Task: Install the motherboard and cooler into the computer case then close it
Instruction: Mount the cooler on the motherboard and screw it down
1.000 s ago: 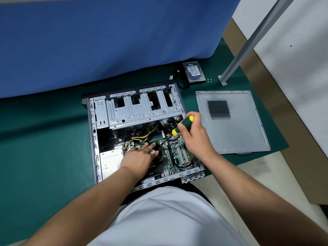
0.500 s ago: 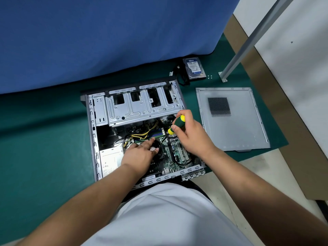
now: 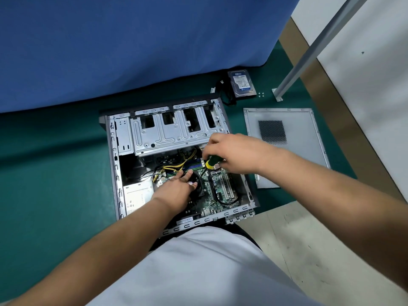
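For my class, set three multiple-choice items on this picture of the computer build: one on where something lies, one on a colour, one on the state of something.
1. Where does the side panel lie?
A. on the mat to the right of the computer case
B. fitted on the case
C. leaning on the blue cloth

2. What colours is the screwdriver handle?
A. red and black
B. green and yellow
C. all blue

3. How is the left hand?
A. gripping the screwdriver
B. off the case, on the mat
C. fingers straight, resting on the cooler

Answers: 1 A, the grey panel lies flat on the green mat beside the open case. 2 B, a green grip with a yellow end shows under the right hand, which holds it. 3 C, the fingers lie extended over the black cooler on the motherboard.
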### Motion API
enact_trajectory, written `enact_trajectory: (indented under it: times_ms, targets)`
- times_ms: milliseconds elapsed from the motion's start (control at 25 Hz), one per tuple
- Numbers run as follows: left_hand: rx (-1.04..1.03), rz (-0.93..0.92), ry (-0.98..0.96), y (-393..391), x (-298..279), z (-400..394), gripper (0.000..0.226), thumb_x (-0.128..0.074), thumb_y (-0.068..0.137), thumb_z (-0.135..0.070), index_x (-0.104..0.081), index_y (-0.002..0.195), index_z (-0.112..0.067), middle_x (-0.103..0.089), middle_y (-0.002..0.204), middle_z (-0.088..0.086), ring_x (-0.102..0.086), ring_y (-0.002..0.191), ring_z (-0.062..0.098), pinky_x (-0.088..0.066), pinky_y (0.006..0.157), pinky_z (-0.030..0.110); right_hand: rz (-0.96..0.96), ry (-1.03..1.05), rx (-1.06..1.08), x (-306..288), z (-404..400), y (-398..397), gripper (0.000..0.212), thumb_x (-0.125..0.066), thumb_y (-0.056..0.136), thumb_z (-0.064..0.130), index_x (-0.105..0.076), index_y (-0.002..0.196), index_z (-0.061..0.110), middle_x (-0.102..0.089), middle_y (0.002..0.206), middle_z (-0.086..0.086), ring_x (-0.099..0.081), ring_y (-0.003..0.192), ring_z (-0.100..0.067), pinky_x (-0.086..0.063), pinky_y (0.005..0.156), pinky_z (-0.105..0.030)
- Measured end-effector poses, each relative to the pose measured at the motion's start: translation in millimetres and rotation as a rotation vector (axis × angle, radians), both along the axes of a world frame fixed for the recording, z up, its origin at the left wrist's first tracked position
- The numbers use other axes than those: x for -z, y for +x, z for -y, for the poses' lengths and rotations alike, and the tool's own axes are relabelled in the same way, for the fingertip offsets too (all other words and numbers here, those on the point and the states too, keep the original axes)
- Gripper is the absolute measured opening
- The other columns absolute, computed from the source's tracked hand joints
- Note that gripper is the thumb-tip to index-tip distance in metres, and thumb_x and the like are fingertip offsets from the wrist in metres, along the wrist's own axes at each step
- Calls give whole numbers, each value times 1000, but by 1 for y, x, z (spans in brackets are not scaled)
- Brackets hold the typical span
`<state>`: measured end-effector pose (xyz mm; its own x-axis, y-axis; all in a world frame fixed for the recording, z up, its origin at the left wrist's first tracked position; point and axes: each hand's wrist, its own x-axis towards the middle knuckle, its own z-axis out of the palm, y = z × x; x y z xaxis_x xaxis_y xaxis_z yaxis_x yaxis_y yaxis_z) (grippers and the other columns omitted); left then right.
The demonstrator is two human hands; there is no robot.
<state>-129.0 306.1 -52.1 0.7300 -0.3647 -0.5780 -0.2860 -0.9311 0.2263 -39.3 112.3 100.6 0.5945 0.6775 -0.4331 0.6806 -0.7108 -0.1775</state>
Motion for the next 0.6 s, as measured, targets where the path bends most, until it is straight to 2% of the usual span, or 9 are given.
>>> enact_trajectory:
  times_ms: [80,160,240,320,400,440,480,520,600]
  targets:
    - [6,-14,0,1,0,0,69,-53,100,-11,-29,159,-36,6,172,-2,-2,159,27,-38,116,48,38,-80,-120,-4,-2,1,46,-61,93,12,-59,133,35,-57,125,5,-61,101,-21,-49,72,-32]
    - [10,-22,-1,3,1,0,69,-53,100,-11,-29,159,-36,6,172,-2,-3,159,28,-38,116,48,31,-77,-126,-4,-4,1,39,-61,96,20,-61,133,33,-64,119,4,-63,104,-22,-53,79,-33]
    - [13,-33,-6,5,2,-1,68,-53,99,-13,-30,159,-36,6,172,-2,-4,159,29,-37,116,49,-22,-30,67,-4,-8,2,30,-62,98,35,-65,127,34,-69,107,1,-64,99,-23,-52,79,-33]
    - [22,-45,-2,5,3,-1,68,-53,99,-14,-30,159,-36,6,172,-1,-5,158,30,-38,116,50,13,-31,319,2,-17,0,27,-55,99,49,-69,110,29,-63,86,-1,-59,83,-26,-43,67,-31]
    - [23,-50,4,5,4,-2,68,-53,100,-14,-29,159,-36,7,171,-1,-4,158,30,-39,115,50,129,-111,466,13,-30,-9,47,-42,101,61,-64,86,22,-47,69,1,-52,74,-28,-36,59,-32]
    - [22,-52,3,6,4,-2,68,-53,100,-14,-29,159,-37,7,171,-2,-3,158,29,-39,116,51,167,-139,498,16,-36,-13,54,-36,101,66,-57,78,21,-44,67,1,-54,73,-29,-33,56,-32]
    - [20,-54,0,6,4,-2,68,-53,100,-14,-29,159,-37,7,171,-2,-3,158,29,-38,116,51,179,-146,502,16,-39,-13,56,-33,100,69,-54,78,21,-47,69,1,-58,76,-30,-33,56,-32]
    - [18,-57,-3,7,3,-2,68,-53,100,-14,-29,159,-37,8,171,-2,-3,158,29,-37,117,51,162,-144,477,14,-38,-10,56,-34,99,71,-57,88,21,-55,80,-1,-63,85,-31,-36,58,-34]
    - [16,-61,-2,7,3,-2,68,-53,100,-13,-30,159,-38,7,171,-3,-4,158,30,-36,118,51,36,-107,326,2,-28,2,48,-50,98,64,-57,125,25,-58,117,-6,-63,105,-33,-47,72,-38]
